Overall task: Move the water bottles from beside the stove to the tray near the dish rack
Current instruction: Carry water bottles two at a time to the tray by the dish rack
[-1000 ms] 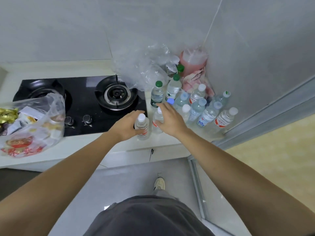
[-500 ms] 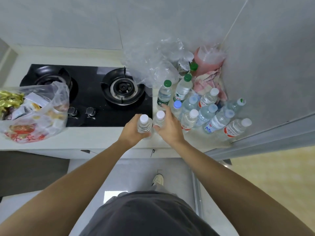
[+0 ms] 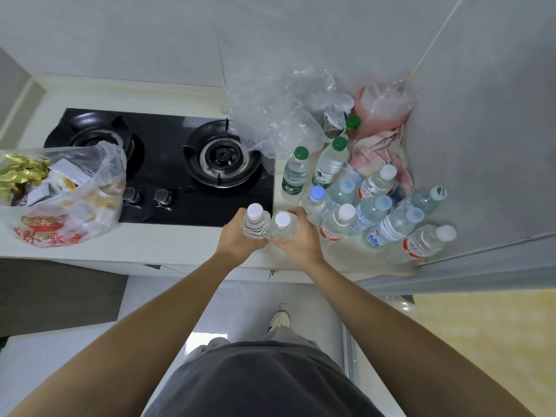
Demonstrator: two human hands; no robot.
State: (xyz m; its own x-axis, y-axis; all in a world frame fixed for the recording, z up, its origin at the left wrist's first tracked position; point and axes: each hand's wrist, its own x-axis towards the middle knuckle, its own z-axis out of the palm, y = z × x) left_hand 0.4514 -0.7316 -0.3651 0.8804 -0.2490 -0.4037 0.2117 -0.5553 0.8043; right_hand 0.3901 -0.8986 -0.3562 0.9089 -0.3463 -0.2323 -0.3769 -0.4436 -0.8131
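My left hand (image 3: 237,240) grips a clear white-capped water bottle (image 3: 255,221) near the counter's front edge, right of the stove (image 3: 168,164). Touching it on the right is a second white-capped bottle (image 3: 282,225), held upright in my right hand (image 3: 299,240). Several more water bottles (image 3: 373,206) with white, blue and green caps stand clustered in the counter's right corner against the wall. No tray or dish rack is in view.
A black two-burner gas stove fills the counter's middle. A plastic bag of packaged snacks (image 3: 57,194) sits at the left. Crumpled clear plastic (image 3: 285,115), a pink jug (image 3: 382,112) and a pink cloth (image 3: 379,152) lie behind the bottles. Floor and my shoe (image 3: 278,320) are below.
Both hands have closed around the two front bottles and drawn them together toward the counter's front edge, slightly away from the cluster.
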